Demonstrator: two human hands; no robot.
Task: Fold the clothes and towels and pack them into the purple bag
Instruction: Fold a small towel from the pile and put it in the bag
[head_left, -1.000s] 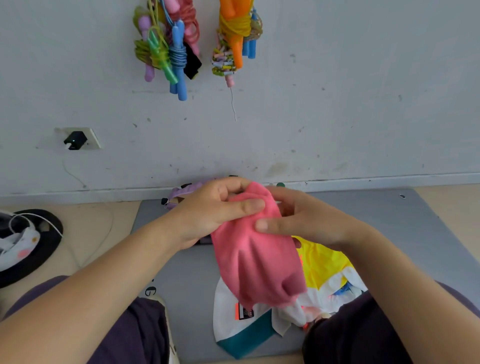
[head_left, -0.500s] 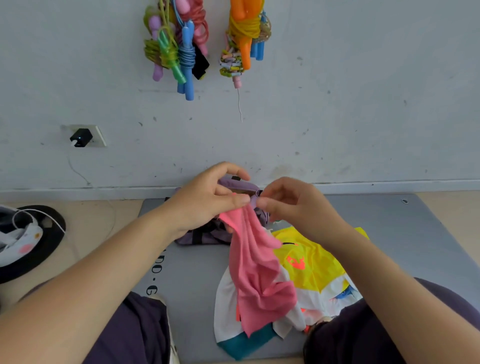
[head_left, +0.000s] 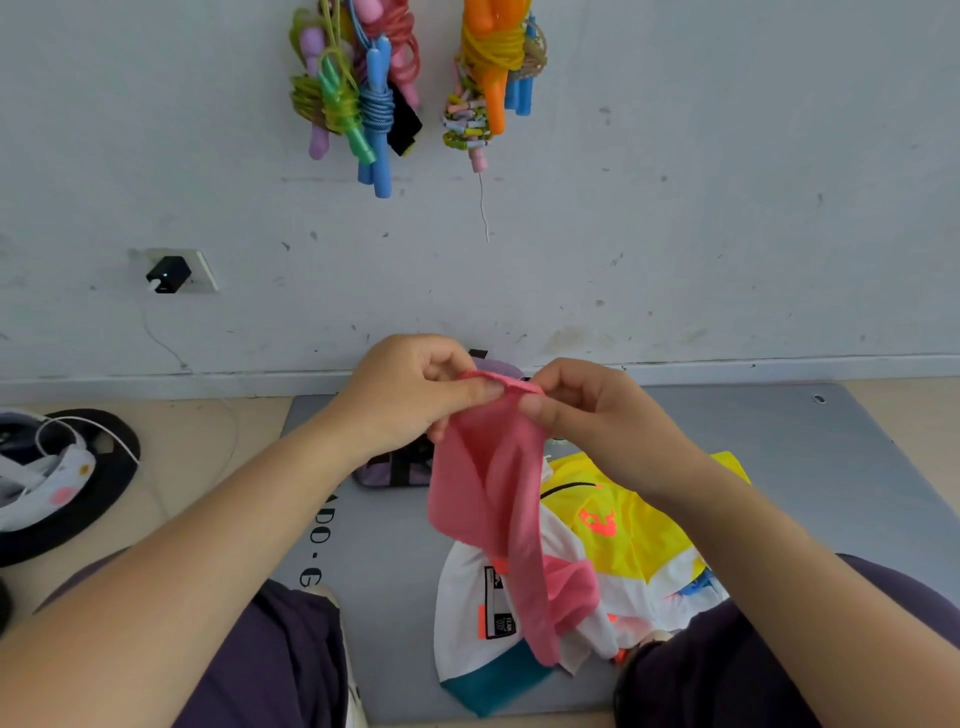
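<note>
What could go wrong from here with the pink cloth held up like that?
1. Both hands, left hand and right hand, pinch only the top edge of the pink cloth; it could slip.
2. Its bunched lower end hangs against the yellow-and-white garment and may drag it.
3. The purple bag sits mostly hidden behind the hands, so packing could miss.

home exercise room | jump ropes (head_left: 363, 98) on wall | floor mat (head_left: 831, 467)

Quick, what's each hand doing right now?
Left hand: pinches the pink cloth's top edge.
Right hand: pinches the same edge.
</note>
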